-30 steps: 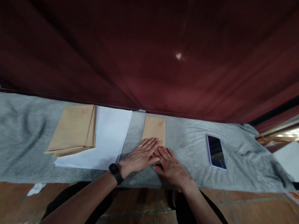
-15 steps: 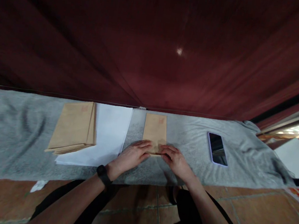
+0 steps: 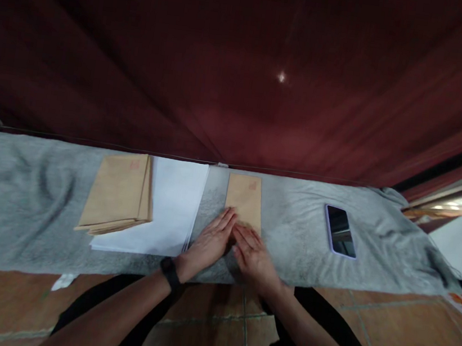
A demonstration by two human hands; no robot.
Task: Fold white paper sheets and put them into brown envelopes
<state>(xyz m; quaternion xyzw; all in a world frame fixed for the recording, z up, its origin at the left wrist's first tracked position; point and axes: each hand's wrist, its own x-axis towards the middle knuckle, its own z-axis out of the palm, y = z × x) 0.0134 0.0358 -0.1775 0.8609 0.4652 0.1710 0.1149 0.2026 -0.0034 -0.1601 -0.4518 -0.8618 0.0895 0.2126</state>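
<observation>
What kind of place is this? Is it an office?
Probably a makeshift paperwork spot, not a proper office: a low ledge covered by a wrinkled grey cloth holds a stack of brown paper envelopes on white paper sheets, with a dark red curtain behind and a terracotta tile floor.

one phone (image 3: 340,231), two hands (image 3: 210,242)

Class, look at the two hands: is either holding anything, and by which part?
Nothing is gripped. Left hand and right hand lie flat, pressing the near end of the brown envelope.
</observation>
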